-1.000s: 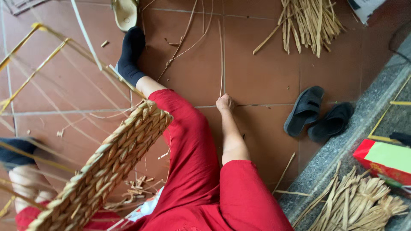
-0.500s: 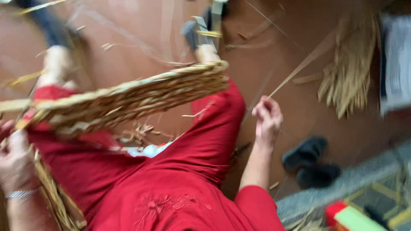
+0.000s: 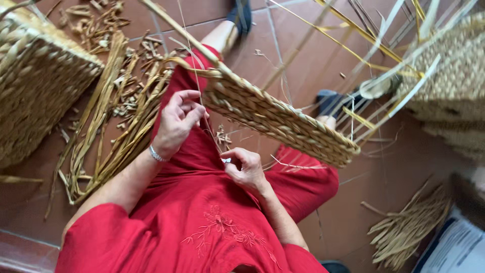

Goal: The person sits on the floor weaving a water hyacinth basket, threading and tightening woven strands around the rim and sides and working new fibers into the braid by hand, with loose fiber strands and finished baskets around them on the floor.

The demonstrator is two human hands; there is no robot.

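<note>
I sit on the floor in red clothes with a half-woven straw basket panel (image 3: pixel 283 119) lying across my lap. My left hand (image 3: pixel 178 121), with a silver bracelet at the wrist, pinches a thin pale strand (image 3: pixel 194 76) that runs up and away from me. My right hand (image 3: pixel 246 169) is closed on the same strand lower down, near my lap, just below the panel's edge. Loose stakes (image 3: pixel 364 35) stick out from the panel's far end.
A finished woven basket (image 3: pixel 35 86) stands at the left, another woven piece (image 3: pixel 454 86) at the right. Bundles of straw stalks (image 3: pixel 108 126) and cut scraps lie on the brown tiled floor (image 3: pixel 394 167). More stalks (image 3: pixel 404 232) lie beside a printed paper at bottom right.
The view has swung round. The right hand came in from the floor to the lap, and both hands now hold a thin strand by the panel.
</note>
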